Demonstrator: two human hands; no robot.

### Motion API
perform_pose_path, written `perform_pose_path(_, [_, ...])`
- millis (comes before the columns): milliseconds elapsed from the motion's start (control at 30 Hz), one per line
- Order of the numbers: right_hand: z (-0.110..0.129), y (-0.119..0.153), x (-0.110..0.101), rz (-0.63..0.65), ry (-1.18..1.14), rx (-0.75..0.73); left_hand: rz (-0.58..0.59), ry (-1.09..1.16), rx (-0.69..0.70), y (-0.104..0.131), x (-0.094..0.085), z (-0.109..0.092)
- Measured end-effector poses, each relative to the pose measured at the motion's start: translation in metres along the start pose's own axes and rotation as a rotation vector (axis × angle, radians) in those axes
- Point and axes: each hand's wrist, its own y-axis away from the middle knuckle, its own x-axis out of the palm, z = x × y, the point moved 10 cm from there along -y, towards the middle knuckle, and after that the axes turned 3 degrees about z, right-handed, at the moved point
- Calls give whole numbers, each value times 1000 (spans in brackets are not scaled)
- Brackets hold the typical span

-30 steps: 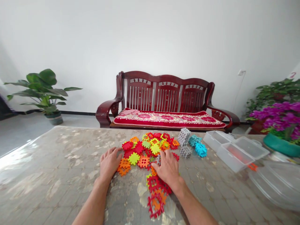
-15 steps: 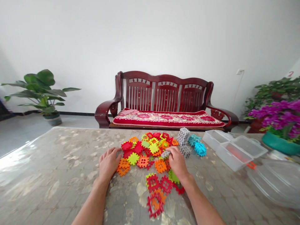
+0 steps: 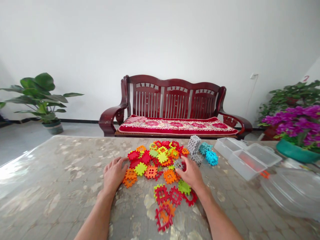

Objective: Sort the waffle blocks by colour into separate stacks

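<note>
A person's bare hands reach over a patterned table [image 3: 62, 170] towards a loose heap of toothed, flat plastic pieces [image 3: 140, 169] in red, orange and lime, lying near the table's middle. The right hand [image 3: 192, 174] has thumb and forefinger closed on a small grey piece [image 3: 178, 164] at the heap's right side; a pinch at the edges suits something so thin. The left hand [image 3: 114, 175] rests at the heap's left edge, thumb and fingers apart around nothing, perhaps to steady the arm or keep the pieces from spreading. Beyond the right hand stand grey stacks [image 3: 194, 145], a teal stack [image 3: 205, 148] and a bright blue stack [image 3: 212, 158], probably grouped by colour so that like pieces lie together. Further right is a clear divided box [image 3: 243, 166], its lid open, presumably for easy access; reddish shapes show faintly through its wall. Overlapping pieces hide much of the heap's lower layers, and the right hand's other fingertips are out of sight. Both forearms are cut off by the bottom edge, and the clear plastic container [image 3: 295, 193] at far right is blurred.
</note>
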Motion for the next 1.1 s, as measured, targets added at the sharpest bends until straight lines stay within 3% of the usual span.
perform_pose_path(167, [7, 4, 3, 40, 124, 5, 10, 5, 1, -1, 0, 0])
perform_pose_path(300, [7, 1, -3, -19, 70, -2, 11, 5, 0, -2, 2, 2])
perform_pose_path(467, [-14, -9, -50, -245, 109, 44, 12, 5, 8, -3, 3, 3])
perform_pose_path(600, [-49, -15, -74, -232, 290, 184, 12, 0, 9, -2, 2, 2])
perform_pose_path(767, [-69, -14, -76, -148, 345, 271, 17, -10, -3, -3, 3, 4])
perform_pose_path(1100, [-99, -11, -61, -255, 59, 270, -1, 7, 3, -5, 8, 7])
